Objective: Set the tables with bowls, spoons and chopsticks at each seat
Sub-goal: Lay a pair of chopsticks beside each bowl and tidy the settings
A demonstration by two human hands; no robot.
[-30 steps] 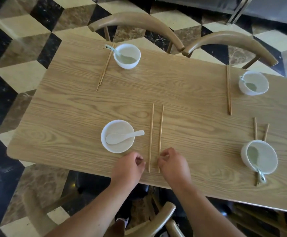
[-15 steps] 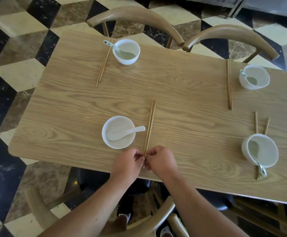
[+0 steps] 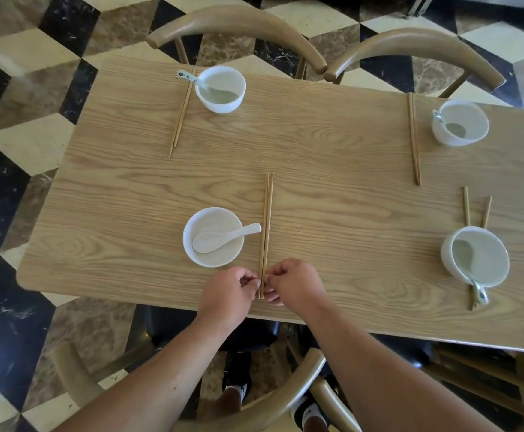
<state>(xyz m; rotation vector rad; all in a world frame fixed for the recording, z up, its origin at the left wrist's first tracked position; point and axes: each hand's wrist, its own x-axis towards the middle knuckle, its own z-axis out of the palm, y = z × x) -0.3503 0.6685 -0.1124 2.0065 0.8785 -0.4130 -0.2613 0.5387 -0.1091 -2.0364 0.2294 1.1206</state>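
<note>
Chopsticks [image 3: 266, 226] side by side, pointing away, near ends pinched by left hand [image 3: 227, 294], right hand [image 3: 295, 285].

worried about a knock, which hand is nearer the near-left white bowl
Left. The left hand is just below the round white bowl; the right hand is beyond the wooden chopsticks.

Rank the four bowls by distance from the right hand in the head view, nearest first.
1. Near-left bowl, just left of the right hand, which pinches the chopsticks.
2-3. Near-right bowl and far-left bowl: too close to call.
4. Far-right bowl, diagonally opposite.
</note>
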